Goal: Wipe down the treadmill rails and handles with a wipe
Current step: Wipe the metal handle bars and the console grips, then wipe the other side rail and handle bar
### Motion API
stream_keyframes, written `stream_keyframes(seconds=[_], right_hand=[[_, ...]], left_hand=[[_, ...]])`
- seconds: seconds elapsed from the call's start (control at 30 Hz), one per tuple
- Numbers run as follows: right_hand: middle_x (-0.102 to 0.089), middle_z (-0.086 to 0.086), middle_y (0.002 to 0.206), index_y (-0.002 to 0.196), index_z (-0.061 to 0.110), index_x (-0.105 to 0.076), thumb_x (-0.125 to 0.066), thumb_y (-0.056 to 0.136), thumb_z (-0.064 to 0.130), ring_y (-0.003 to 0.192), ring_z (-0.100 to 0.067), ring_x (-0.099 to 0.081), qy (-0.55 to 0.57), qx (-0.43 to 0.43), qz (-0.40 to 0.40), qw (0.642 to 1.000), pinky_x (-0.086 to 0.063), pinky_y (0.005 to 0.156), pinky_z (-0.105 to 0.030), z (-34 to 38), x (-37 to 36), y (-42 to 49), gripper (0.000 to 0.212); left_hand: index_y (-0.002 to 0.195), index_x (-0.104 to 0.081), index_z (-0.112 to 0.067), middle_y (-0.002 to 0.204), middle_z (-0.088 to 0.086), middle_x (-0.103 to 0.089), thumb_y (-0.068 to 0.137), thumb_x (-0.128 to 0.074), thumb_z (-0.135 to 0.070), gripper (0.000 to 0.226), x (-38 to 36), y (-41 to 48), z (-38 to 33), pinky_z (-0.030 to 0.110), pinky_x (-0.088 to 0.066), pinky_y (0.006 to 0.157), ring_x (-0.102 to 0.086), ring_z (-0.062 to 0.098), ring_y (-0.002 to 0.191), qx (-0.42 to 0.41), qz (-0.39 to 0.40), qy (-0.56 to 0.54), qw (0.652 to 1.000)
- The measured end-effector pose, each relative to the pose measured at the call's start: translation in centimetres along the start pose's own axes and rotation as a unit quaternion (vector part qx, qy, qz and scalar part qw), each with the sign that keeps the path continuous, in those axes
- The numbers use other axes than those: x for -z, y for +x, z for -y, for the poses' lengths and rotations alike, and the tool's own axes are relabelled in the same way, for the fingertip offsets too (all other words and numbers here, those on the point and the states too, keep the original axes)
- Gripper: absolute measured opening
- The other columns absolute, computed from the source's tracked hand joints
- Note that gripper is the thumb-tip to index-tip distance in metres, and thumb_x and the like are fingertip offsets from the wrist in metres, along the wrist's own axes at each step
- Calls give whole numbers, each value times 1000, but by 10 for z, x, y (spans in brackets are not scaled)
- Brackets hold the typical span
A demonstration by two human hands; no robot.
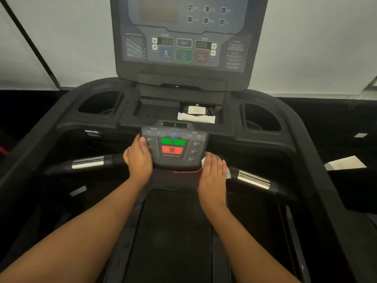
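The right hand [213,172] lies flat, fingers straight, pressing the white wipe [228,172] onto the right handle [253,180] at 4 o'clock of the control pad [175,150]. The left hand [138,158] rests on the pad's 9 o'clock edge, beside the left handle [87,163]. Whether its fingers grip cannot be told. A wipe packet [196,117] sits in the tray at 12 o'clock.
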State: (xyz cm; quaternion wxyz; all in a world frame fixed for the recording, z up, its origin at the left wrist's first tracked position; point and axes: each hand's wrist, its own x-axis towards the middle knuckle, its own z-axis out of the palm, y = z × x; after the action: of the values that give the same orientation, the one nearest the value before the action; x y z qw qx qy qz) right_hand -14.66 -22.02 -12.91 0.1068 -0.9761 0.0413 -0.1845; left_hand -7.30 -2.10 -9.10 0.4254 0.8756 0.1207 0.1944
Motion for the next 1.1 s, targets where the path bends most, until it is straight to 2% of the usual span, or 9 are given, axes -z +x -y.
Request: stream_keyframes(seconds=[0.13,0.27,0.37,0.43,0.57,0.67,0.77,0.97,1.1], right_hand=[[-37,-16,156,153,2,-30,-64,85,-7,149,-28,-26,66,-4,-19,998,-3,126,-38,3,-2,-1,76],[-42,-9,155,151,7,-39,-56,88,-13,148,-19,-28,188,-65,-47,979,-13,126,-40,18,5,0,69],[-49,3,149,146,26,-48,-40,105,25,142,-11,-39,284,-99,-85,950,-27,122,-43,36,12,-4,42],[-49,7,150,147,34,-45,-37,104,34,140,-3,-40,274,-114,-95,950,-29,121,-33,46,13,-5,44],[-48,-14,149,149,59,-24,-34,99,42,135,-32,-50,321,-177,-71,928,-45,107,-56,81,19,-6,53],[-29,0,163,156,44,-17,-36,104,7,150,-17,-27,403,-127,-100,901,-29,120,-50,125,33,-2,67],[-19,3,166,159,16,-20,-37,94,-16,154,-11,-10,354,-19,-114,928,-9,126,-42,169,33,9,74],[-22,-9,164,158,8,-23,-41,82,-18,154,-20,-11,196,115,20,974,4,125,-35,226,-6,33,82],[-21,-16,164,157,4,-20,-42,94,-2,154,-27,-11,70,151,147,975,9,122,-35,233,-30,30,68]], left_hand=[[145,-53,-19,136,2,-61,110,-29,-39,47,17,8,12,41,-26,121,-44,20,136,58,88,-85,991],[150,-48,-19,147,6,-56,110,-33,-32,45,40,17,15,39,-32,119,-46,23,140,34,178,-55,982],[151,-45,-16,148,7,-54,108,-38,-20,44,60,15,17,30,-35,112,-48,22,138,-25,235,-11,972],[153,-42,-14,149,7,-53,104,-44,-12,48,69,15,26,30,-35,113,-48,23,138,-75,260,43,962],[151,-46,-18,146,5,-58,103,-52,-20,48,83,33,41,37,-41,113,-54,24,135,-148,303,118,934],[146,-54,-21,143,4,-60,101,-58,-19,46,100,56,44,30,-39,113,-54,21,133,-207,353,182,894],[141,-60,-28,136,2,-65,96,-64,-19,46,118,79,52,31,-44,108,-59,20,127,-212,374,229,873],[123,-71,-25,113,0,-73,93,-66,-32,31,154,109,80,40,-55,94,-68,20,108,-144,386,247,877],[127,-71,-19,118,-2,-73,90,-73,-28,38,165,119,89,34,-52,101,-66,14,112,-153,415,251,861]])
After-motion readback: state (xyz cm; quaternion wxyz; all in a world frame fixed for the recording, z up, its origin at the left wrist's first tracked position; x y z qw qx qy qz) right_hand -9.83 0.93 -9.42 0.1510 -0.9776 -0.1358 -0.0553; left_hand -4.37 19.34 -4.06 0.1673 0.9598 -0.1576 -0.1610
